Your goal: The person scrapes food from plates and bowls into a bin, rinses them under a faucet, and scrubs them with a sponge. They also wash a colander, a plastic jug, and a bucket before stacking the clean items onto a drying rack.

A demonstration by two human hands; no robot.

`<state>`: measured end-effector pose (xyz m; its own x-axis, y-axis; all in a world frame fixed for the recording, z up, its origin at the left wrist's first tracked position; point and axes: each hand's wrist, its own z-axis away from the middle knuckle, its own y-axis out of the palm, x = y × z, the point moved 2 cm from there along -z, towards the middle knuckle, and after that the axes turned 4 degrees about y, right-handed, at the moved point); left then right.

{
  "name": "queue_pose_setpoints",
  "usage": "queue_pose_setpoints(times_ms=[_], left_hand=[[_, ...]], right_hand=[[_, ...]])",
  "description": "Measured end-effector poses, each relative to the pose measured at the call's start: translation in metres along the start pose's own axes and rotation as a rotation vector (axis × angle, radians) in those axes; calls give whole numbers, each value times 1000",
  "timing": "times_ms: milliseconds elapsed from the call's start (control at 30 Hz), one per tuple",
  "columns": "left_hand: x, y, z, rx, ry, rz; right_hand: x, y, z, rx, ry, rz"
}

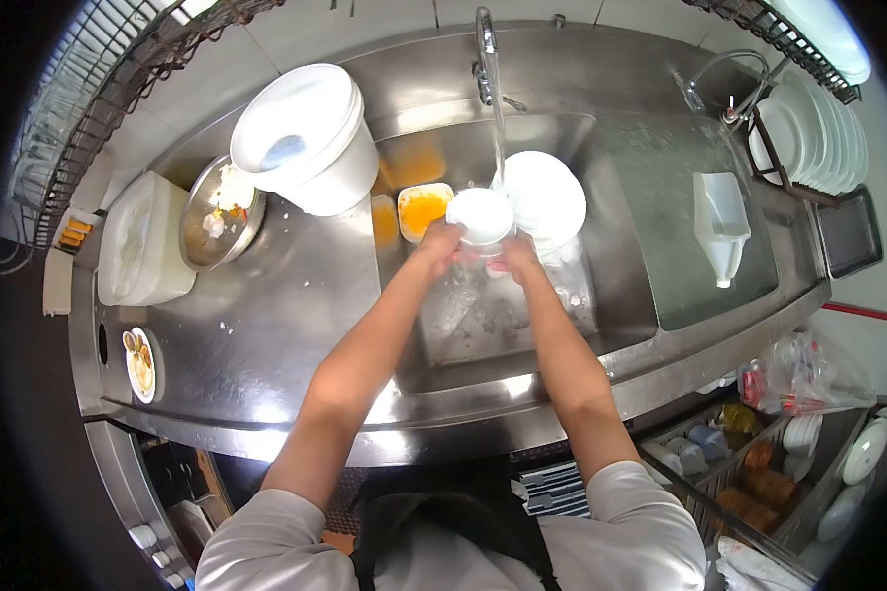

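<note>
Left hand [438,244] and right hand [515,256] outstretched around white bowl [480,215]

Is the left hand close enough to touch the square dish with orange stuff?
Probably yes: the square dish is beside the left hand, nothing between, though that hand seems busy holding a white bowl.

The shirt [616,547] was pale greyish-white, its short sleeves [266,532] loose and creased with plainly cut ends. Beyond them the arms [355,389] were bare down to the fingers [444,239]. Over the shirt's front lay a black bib [443,509], probably an apron's, though the view cropped it, with dark straps [367,557] at its left and right.
</note>
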<state>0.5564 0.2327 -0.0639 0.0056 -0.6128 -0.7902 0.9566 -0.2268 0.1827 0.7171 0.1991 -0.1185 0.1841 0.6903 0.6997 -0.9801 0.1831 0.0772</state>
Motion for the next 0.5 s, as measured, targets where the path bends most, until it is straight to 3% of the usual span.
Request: queue_pose_setpoints(times_ms=[333,500], left_hand=[[-9,-32,30,-103,41,149],[-12,-54,47,-143,53,129]], right_hand=[[-7,1,-7,-18,80,-68],[-9,6,-5,-124,14,-137]])
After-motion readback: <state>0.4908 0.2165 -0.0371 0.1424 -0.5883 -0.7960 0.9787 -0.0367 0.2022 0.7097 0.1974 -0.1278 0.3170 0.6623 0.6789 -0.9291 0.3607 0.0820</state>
